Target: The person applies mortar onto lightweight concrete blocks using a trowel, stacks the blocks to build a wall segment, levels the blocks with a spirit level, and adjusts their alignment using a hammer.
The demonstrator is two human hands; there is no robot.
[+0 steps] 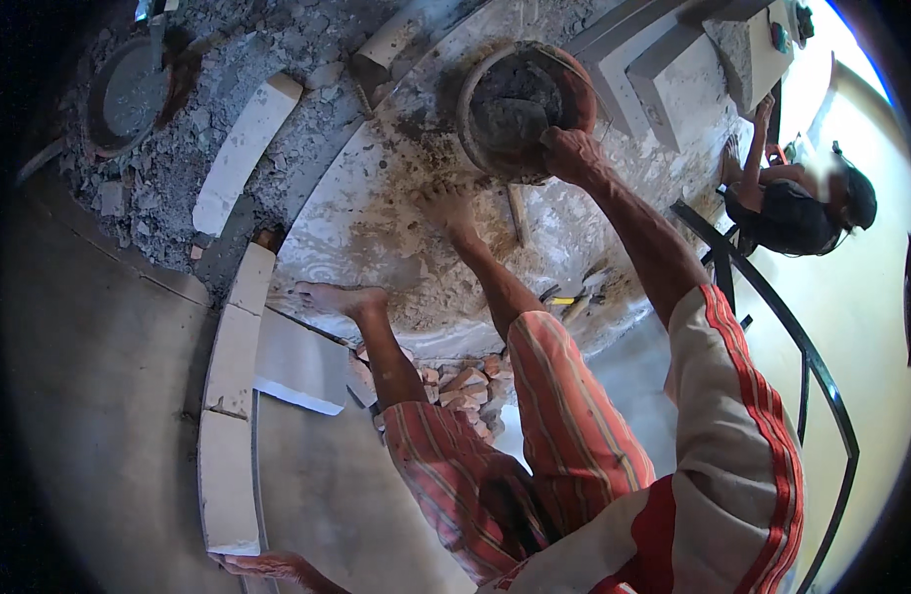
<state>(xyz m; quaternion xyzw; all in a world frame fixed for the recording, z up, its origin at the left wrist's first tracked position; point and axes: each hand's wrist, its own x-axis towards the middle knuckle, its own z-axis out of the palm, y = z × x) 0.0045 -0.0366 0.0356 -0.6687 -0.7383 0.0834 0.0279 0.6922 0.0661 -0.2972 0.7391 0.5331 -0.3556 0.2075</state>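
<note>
The mortar pan [468, 107], likely heavy, is best held by its rim, where the right grip [572, 155] is clamped; the left grip [275, 566], at a pale block [229, 485], cannot be judged.

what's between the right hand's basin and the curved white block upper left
In the head view: spattered slab nearest the basin, then grey rubble beside the block.

From the wearer's head, a wide fisheye camera faces steeply downward, with the round bowl [577, 87] high in its view. Nearer than the bowl, below it, come the striped trousers [579, 416]; farther than the bowl, off to its right, is another person [787, 208], seen small.
</note>
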